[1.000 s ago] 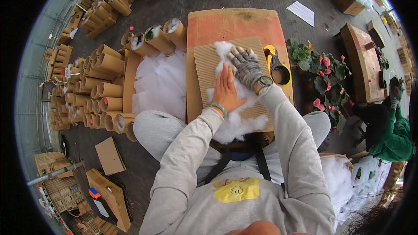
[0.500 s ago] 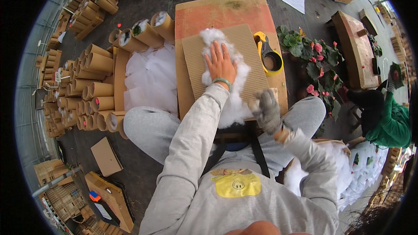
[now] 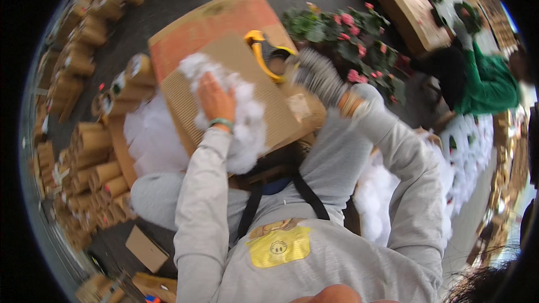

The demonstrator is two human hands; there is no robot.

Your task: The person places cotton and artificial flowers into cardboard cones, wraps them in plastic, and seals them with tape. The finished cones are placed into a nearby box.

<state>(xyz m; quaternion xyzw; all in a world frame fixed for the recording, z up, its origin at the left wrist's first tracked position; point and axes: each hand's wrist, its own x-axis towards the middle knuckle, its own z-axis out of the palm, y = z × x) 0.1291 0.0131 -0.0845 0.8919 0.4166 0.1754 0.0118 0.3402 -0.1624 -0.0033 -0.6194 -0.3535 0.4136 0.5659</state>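
Note:
My left hand (image 3: 215,100), bare with a green bangle at the wrist, lies flat with its fingers stretched out on a strip of fluffy white fiber stuffing (image 3: 247,120). Beneath the stuffing is a corrugated cardboard sheet (image 3: 275,104), resting on a large cardboard box (image 3: 224,14) with a reddish top. My right hand (image 3: 319,78), in a grey striped glove, is raised beside the box's right edge, close to a yellow and black tape dispenser (image 3: 258,49). Motion smears its fingers. Beyond it stand potted plants with pink flowers (image 3: 348,36).
Rolled cardboard tubes (image 3: 92,146) crowd the left, beside a box of white sheets (image 3: 151,134). More white stuffing (image 3: 376,191) sits by my right thigh. A person in green (image 3: 488,81) is at the right, near a long wooden-looking box (image 3: 404,11).
The view has swung, so the box sits farther left and tilted. My right hand has moved from the sheet's near corner outward to the tape dispenser's side. My left hand stays on the stuffing.

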